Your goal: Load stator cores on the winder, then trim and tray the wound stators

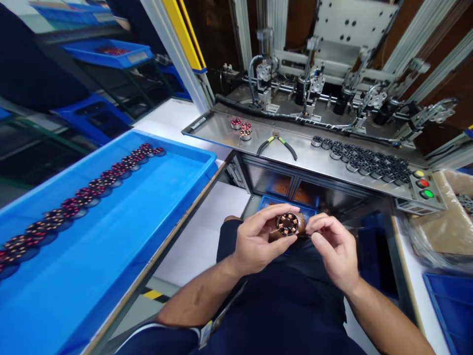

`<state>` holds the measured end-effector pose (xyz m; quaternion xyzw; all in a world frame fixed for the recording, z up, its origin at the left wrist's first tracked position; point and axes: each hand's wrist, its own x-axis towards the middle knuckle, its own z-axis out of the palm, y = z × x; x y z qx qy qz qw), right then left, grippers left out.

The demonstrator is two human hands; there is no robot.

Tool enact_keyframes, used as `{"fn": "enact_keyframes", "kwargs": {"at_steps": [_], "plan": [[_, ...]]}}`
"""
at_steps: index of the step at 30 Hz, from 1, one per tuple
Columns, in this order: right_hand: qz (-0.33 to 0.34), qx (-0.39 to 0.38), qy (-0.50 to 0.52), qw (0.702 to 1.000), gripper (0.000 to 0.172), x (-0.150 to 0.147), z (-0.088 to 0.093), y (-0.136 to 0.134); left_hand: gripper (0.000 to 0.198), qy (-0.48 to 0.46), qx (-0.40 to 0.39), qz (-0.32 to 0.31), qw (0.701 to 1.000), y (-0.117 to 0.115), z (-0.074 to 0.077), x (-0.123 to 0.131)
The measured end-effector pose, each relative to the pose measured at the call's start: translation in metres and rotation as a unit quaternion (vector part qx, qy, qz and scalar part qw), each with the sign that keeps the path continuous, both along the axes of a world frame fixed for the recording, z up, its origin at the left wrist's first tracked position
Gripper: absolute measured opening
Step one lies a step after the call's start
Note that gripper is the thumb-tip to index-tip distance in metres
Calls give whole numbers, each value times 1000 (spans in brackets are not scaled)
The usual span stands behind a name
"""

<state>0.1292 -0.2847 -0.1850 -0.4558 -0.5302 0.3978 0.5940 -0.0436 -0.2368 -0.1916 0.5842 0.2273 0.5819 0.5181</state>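
Note:
In front of my lap, my left hand (260, 236) grips a wound motor stator (287, 224) between thumb and fingers. Copper coils ring its dark centre, and its face is turned up toward me. Close on its right, my right hand (334, 246) has thumb and fingertips pinched together. Whatever they pinch is too small to make out, perhaps a thin wire. On the metal ledge (221, 132) ahead lie pliers (276, 143) with green and black handles, spread apart. Left of them sit a few red and copper stators (245, 134).
Several bare black stators (369, 160) stand grouped on the ledge's right, near a button box (423, 185). Machine fixtures (314, 84) rise behind. At left, a blue tray (111, 236) holds a row of wound stators (84, 197). A plastic-lined carton (439, 227) stands at right.

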Motion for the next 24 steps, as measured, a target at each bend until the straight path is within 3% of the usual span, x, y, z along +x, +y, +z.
{"fn": "enact_keyframes", "kwargs": {"at_steps": [4,6,14,19,24], "plan": [[32,45,-62,997,28,1,14,7,61,27,95,8,995,0,-4,-2],[57,46,-67,995,20,-3,18,10,61,29,112,2,993,0,-4,-2],[28,-42,67,996,21,-17,0,3,50,14,95,2,995,2,-3,-3],[30,16,20,999,20,-11,12,6,54,74,145,20,986,3,-5,-4],[16,-49,70,996,24,-13,14,7,53,48,135,-4,990,4,-2,-1]]}}
